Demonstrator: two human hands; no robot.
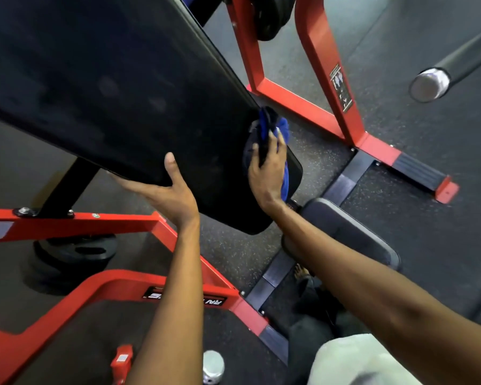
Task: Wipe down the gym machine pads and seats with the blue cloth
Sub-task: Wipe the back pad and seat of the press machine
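Pressing the blue cloth [276,134] against the right edge of the slanted black pad [109,93], just right of centre frame, bunching it in the right hand [267,169], fingers curled round the folds. Clamping the pad's lower edge with the left hand [168,197], thumb on top, fingers tucked beneath. Spotting the seat [353,232] lower right, red frame [314,65] behind

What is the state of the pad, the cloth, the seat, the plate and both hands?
Pad: tilted, gripped at its lower edge.
Cloth: bunched, pressed against the pad.
Left hand: grips the pad's edge, thumb on top.
Right hand: clutches the cloth on the pad.
Seat: below the pad, no cloth on it.
Plate: lying flat.
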